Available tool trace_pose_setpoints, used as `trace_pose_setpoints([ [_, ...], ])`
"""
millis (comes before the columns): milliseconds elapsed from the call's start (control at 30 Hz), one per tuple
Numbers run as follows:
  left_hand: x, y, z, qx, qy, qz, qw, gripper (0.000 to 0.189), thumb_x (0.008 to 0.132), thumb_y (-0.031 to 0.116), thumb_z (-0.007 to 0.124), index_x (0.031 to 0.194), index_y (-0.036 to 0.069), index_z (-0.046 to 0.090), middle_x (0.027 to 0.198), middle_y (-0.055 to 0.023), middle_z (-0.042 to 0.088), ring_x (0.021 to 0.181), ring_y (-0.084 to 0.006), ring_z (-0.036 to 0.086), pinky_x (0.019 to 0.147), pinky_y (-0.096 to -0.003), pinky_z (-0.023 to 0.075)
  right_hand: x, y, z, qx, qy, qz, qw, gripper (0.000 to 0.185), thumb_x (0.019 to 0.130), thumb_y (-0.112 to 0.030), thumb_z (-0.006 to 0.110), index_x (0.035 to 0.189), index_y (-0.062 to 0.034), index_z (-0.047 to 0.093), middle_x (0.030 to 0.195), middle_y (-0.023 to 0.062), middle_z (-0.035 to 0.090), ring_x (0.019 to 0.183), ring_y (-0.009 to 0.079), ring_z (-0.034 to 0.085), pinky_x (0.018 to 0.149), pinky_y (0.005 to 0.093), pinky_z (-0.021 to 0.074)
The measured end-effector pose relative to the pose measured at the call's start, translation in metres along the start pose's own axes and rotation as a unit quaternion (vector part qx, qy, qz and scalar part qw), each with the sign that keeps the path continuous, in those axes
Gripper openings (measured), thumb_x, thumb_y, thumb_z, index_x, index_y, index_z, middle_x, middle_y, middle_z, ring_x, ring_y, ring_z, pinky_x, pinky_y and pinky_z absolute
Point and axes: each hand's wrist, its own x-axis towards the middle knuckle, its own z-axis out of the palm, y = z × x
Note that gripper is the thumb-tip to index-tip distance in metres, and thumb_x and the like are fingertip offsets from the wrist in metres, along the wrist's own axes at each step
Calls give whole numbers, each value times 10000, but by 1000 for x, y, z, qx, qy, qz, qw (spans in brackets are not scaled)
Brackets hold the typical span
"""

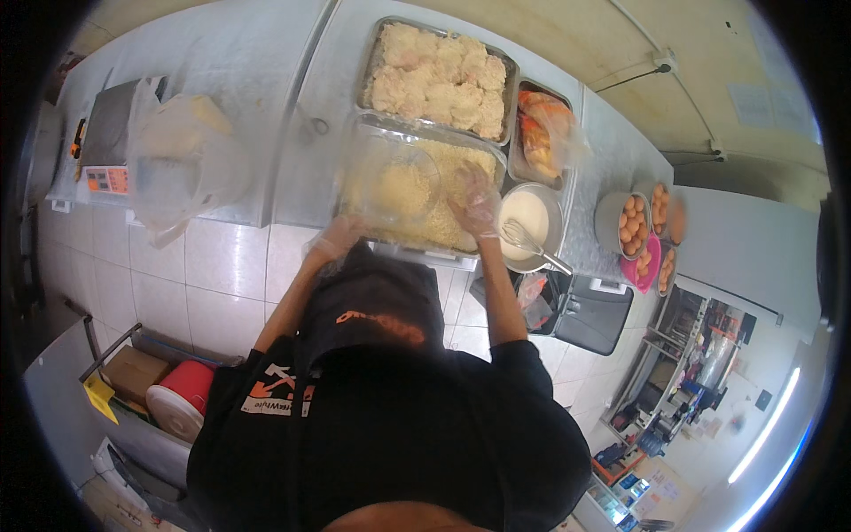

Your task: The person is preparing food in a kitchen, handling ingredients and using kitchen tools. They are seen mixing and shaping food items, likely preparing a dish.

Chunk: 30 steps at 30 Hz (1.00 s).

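Note:
A metal tray of pale yellow crumbs lies before me on the steel worktop. On the crumbs at its left sits a round see-through vessel, perhaps a bowl or sieve, with crumbs showing through. My right hand, in a clear plastic glove, rests on the crumbs at the right, fingers apart. My left hand, also gloved, is at the tray's near left corner; its grip is unclear. Right of the tray stands a metal bowl of creamy batter, a wire whisk leaning in it.
Behind is a tray of coated pieces, seemingly chicken. A smaller tray holds an orange plastic bag. Egg containers stand at right. A kitchen scale and plastic bag are at left. Below the worktop is an open black bin.

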Motion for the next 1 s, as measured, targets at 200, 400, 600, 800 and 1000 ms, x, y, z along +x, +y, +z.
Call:
trace_pose_setpoints([
  [200, -2, 20, -20, -43, 13, -31, 999, 351, 953, 316, 477, 942, -16, 589, 668, -102, 525, 619, -157, 463, 607, -335, 422, -27, 4, 66, -124, -142, -31, 982, 837, 814, -654, 471, 1439, -125, 300, 1501, 152, 217, 1381, 394, 171, 1046, 630, 233],
  [400, -5, 46, -28, -29, 40, -71, 996, 392, 968, 345, 442, 936, -15, 594, 647, -40, 484, 623, -123, 422, 587, -309, 411, -18, 50, 111, -243, -128, -176, 945, 500, 885, -335, 487, 1331, -111, 454, 1431, 190, 330, 1314, 435, 294, 953, 588, 376],
  [600, -12, 26, -7, -19, 79, -99, 992, 344, 965, 303, 450, 923, -4, 600, 643, -68, 510, 603, -145, 428, 574, -324, 401, 5, 72, 132, -355, -48, -222, 907, 344, 844, -171, 524, 1140, 3, 539, 1152, 214, 566, 1104, 358, 535, 672, 436, 531],
  [800, -23, 12, 12, 72, 65, -19, 995, 322, 948, 281, 474, 826, -8, 547, 648, -117, 498, 617, -163, 452, 580, -374, 396, 30, 63, 73, -192, -90, -39, 976, 298, 860, -246, 550, 1060, -26, 572, 967, 164, 628, 966, 321, 605, 748, 432, 517],
  [1000, 0, 11, 43, 64, 95, -32, 993, 312, 923, 260, 504, 820, -34, 526, 728, -234, 534, 639, -253, 479, 647, -400, 407, 22, -19, 69, -16, 12, -28, 999, 436, 851, -361, 565, 1172, -66, 560, 1215, 201, 529, 1147, 337, 497, 982, 478, 380],
])
